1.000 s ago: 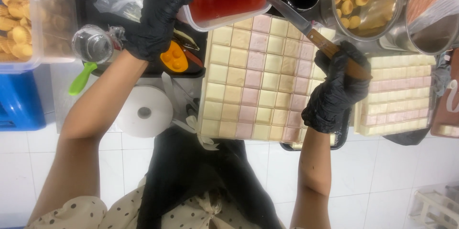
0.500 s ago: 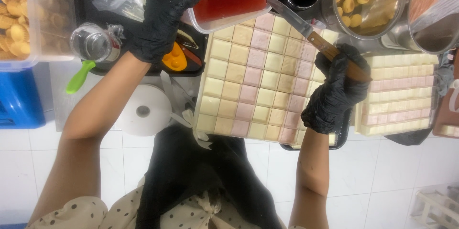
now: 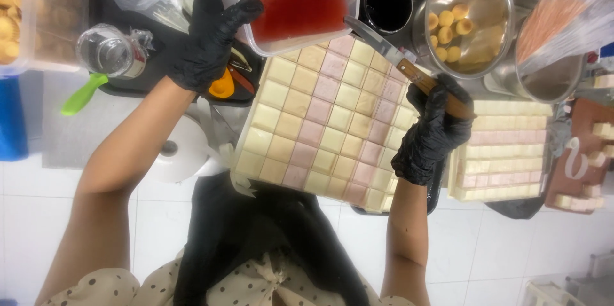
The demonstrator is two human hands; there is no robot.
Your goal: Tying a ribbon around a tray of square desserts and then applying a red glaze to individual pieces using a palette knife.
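My left hand (image 3: pixel 208 40), in a black glove, grips the near-left edge of a clear plastic tub (image 3: pixel 238 12) filled with red jelly, held at the far edge of the slab. In my black-gloved right hand (image 3: pixel 433 132) is a wooden-handled knife (image 3: pixel 409 69), its blade pointing up-left towards the tub. Between the hands lies a large slab of cream, tan and pink sweet (image 3: pixel 326 120) cut into squares.
A second cut slab (image 3: pixel 505 152) lies to the right. Behind stand a steel bowl of small round snacks (image 3: pixel 470 15), a dark cup (image 3: pixel 387 4) and a covered steel pot (image 3: pixel 550 56). A glass jar (image 3: pixel 109 53), black tray (image 3: pixel 128 82) and paper roll (image 3: pixel 179 152) are at left.
The view has shifted slightly. My left hand and the red tub sit a little further right against the slab; my right hand still holds the knife in much the same place.
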